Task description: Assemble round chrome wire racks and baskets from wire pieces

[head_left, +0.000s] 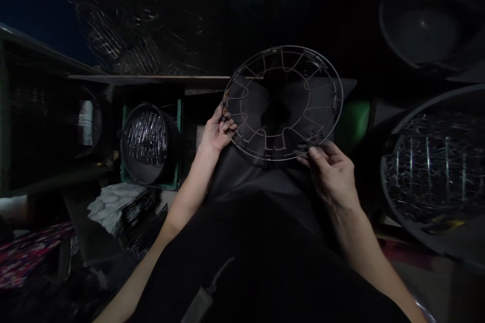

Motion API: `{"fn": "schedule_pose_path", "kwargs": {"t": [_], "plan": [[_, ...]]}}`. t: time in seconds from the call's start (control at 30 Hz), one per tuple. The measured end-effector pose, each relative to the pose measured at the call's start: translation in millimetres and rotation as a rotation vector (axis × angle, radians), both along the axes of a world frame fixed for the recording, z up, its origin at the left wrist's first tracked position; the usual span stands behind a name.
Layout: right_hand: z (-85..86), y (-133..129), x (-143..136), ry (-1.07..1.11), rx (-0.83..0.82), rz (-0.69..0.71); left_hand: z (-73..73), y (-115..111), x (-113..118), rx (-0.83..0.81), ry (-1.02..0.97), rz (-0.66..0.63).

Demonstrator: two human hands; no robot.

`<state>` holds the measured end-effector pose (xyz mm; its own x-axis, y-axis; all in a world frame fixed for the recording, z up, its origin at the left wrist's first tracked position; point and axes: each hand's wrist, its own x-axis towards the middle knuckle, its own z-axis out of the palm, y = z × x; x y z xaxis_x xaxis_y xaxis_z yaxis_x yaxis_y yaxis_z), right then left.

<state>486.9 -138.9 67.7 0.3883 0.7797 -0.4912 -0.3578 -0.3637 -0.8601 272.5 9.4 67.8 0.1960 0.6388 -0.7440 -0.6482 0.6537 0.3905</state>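
A round wire frame [282,150] is held up in front of my dark-clothed lap. Two thin outer rings run around it, and bent wire loops reach inward along the ring. At its left edge, my left hand [219,131] has its fingers closed around the rim. My right hand [333,166] pinches the lower right part of the rim between thumb and fingers. Small dark pieces sit along the ring, some close to the right fingertips; their kind is too small to make out.
On the left, a round bucket [146,174] of shiny metal wires stands in a green crate [179,136]. A large tub [394,222] of wire pieces is at the right. Pale crumpled cloth [113,202] lies lower left. Wire grilles [117,43] are piled behind a thin board [159,80].
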Motion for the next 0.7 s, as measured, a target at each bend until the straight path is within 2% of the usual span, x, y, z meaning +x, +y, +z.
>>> {"fn": "schedule_pose_path", "kwargs": {"t": [0.2, 0.43, 0.57, 0.7], "plan": [[-3.0, -4.1, -4.0, 0.088, -0.015, 0.006, -5.3, -8.6, -8.9, 0.043, -0.058, 0.022], [0.4, 0.2, 2.5, 0.182, -0.01, 0.113, -11.4, -5.6, -11.1, 0.088, -0.087, 0.038], [1.1, 3.5, 18.5, 0.047, -0.045, 0.207, -15.4, -5.9, -13.0, 0.15, -0.1, 0.003], [4.8, 9.8, 34.6, -0.271, -0.036, 0.234, -18.5, -7.1, -14.4, 0.231, -0.118, -0.043]]}}
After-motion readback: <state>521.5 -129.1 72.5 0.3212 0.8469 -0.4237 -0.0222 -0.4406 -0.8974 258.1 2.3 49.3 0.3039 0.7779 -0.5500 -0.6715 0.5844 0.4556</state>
